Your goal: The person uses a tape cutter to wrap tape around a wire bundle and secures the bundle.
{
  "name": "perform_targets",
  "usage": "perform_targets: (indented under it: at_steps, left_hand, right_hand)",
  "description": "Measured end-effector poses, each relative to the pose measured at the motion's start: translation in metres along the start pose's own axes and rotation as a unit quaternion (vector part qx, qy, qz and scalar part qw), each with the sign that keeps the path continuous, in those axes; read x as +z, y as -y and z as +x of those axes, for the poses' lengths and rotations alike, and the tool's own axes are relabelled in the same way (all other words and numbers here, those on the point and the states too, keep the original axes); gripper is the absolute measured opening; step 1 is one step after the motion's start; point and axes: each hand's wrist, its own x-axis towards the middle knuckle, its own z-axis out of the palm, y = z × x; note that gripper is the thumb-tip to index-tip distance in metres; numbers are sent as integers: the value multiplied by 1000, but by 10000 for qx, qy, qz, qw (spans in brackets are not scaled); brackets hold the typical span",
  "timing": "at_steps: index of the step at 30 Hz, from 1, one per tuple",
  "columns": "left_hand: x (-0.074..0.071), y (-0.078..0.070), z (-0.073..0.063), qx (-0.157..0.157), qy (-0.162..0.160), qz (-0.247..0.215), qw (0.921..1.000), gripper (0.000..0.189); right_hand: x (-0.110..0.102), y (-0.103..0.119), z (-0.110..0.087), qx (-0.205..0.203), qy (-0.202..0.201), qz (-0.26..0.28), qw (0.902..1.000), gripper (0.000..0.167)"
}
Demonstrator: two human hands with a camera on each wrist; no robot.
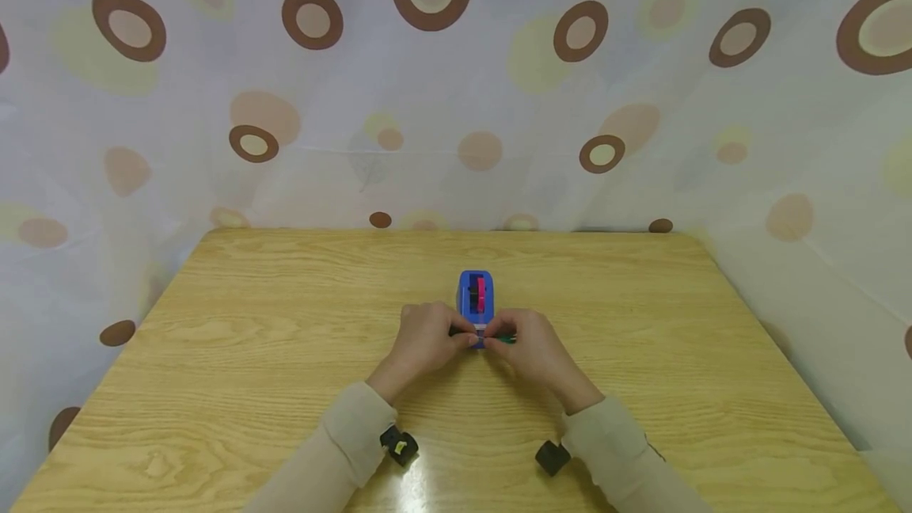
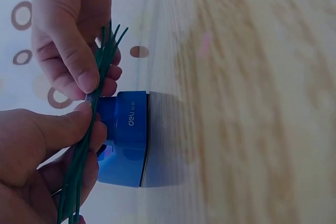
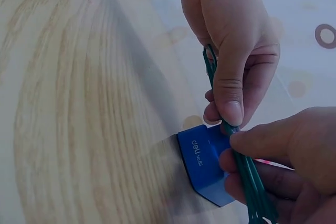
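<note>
My left hand (image 1: 430, 336) and right hand (image 1: 529, 343) meet at the front of a blue tape dispenser (image 1: 486, 321) on the table. Between thumb and fingers, each hand pinches a bundle of thin green wires (image 2: 79, 163), the two grips side by side near its middle. Loose wire ends stick out past both hands. A small shiny patch shows on the bundle between the thumbs in the right wrist view; whether it is tape is unclear. The dispenser carries a pink-cored tape roll (image 1: 481, 293). Fingers hide its cutting end in the wrist views.
The wooden table (image 1: 285, 323) reaches back to a patterned curtain (image 1: 321, 101), which also hangs along both sides. Black wrist cameras (image 1: 400, 446) sit at the sleeve cuffs.
</note>
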Motion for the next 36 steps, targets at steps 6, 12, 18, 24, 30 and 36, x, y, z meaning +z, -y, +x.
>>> perform_targets:
  at_steps: [6, 12, 18, 24, 30, 36]
  left_hand:
    - [2, -1, -1, -44, -82, -44, 9999, 8]
    - [2, -1, -1, -97, -132, -120, 9998, 8]
    - [2, -1, -2, -136, -220, -228, 9994, 8]
    - [2, 0, -2, -235, -258, -468, 9983, 8]
    - [2, 1, -2, -270, -150, -868, 9957, 8]
    - [1, 3, -2, -256, -95, -1117, 9934, 7]
  right_hand:
    - [5, -2, -2, 192, -318, 165, 9992, 13]
    - [8, -1, -5, 17, -636, 147, 9979, 17]
    - [10, -5, -5, -198, -680, 308, 9970, 17]
    - [12, -8, -5, -342, -707, 445, 9959, 16]
    - [13, -10, -6, -430, -745, 493, 9951, 18]
    - [14, -12, -6, -480, -814, 407, 9947, 16]
